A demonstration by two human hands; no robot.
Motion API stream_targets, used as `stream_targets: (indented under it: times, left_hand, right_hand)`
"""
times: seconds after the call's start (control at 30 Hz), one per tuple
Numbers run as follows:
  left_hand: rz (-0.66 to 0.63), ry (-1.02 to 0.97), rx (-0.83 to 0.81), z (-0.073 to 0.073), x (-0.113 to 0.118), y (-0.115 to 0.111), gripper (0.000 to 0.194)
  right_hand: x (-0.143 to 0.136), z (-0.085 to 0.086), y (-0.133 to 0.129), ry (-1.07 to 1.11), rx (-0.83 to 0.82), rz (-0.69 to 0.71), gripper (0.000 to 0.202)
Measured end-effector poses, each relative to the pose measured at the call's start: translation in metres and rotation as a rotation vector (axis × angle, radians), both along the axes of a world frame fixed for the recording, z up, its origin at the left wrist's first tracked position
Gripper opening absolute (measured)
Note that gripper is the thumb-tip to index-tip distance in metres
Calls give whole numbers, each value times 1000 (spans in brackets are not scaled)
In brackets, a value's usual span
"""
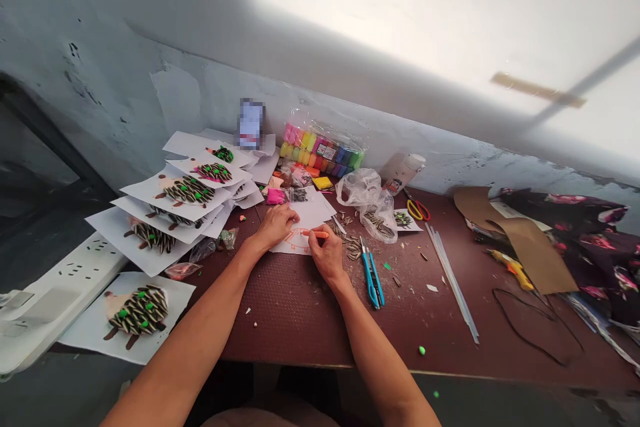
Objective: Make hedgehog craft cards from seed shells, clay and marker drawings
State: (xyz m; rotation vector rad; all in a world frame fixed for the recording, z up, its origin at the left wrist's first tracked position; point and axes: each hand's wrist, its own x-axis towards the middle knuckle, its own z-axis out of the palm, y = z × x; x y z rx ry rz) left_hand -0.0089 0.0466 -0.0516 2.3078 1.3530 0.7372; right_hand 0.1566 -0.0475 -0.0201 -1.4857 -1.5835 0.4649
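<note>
My right hand (327,255) is closed around an orange marker (319,234), its tip at a sheet of white paper (314,211). Orange outlines run across the lower part of that sheet. On the sheet's left side rests my left hand (278,224), fingers stretched over the paper and holding nothing. Sunflower seeds (354,248) lie loose just right of my right hand, and more are in a clear plastic bag (367,190). A blue utility knife (372,278) lies nearby. Bits of pink clay (275,196) sit beyond my left hand.
Stacked papers with seed hedgehogs (187,191) fill the left, beside a white power strip (75,287). Behind stand a phone (251,123), a pack of coloured clay (323,150) and a bottle (405,170). Rightward lie scissors (419,209), glue sticks (453,283) and a yellow glue gun (515,269).
</note>
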Motion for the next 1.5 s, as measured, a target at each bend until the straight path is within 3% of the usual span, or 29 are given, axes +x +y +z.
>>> stream_targets:
  times: [0.83, 1.07, 1.5]
  left_hand:
    - [3, 25, -15, 3, 1, -1, 27]
    - [1, 31, -24, 4, 0, -1, 26]
    - [1, 29, -28, 3, 0, 0, 27]
  right_hand:
    - [-1, 2, 0, 16, 14, 7, 22]
    - [4, 4, 1, 31, 30, -87, 22]
    - [2, 5, 1, -2, 25, -64, 22]
